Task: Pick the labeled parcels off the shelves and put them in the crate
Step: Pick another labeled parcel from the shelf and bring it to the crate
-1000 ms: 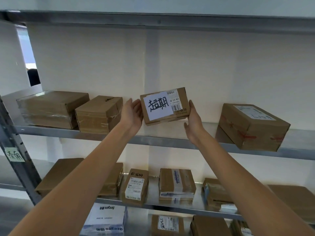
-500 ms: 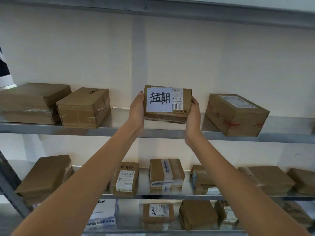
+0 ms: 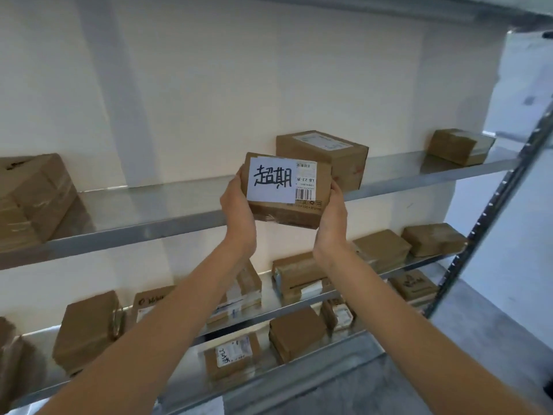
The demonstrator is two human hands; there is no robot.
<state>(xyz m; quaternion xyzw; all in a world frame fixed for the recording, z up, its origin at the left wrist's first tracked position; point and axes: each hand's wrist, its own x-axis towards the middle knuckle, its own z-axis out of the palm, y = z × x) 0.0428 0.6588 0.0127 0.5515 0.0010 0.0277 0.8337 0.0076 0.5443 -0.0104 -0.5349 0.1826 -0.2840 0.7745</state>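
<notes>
grey metal shelves (image 3: 179,226) in three tiers, brown cardboard boxes (image 3: 326,158) resting on each, some apparently labelled

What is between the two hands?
In the head view, the labeled parcel sits between the left hand and right hand, gripped by both.

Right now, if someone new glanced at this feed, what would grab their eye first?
The labeled parcel at centre frame, held up off the shelves between the left hand and the right hand, its white sheet with bold black handwritten characters facing the camera. Behind it a larger cardboard box sits on the upper metal shelf, and small parcels crowd the lower shelves.
</notes>
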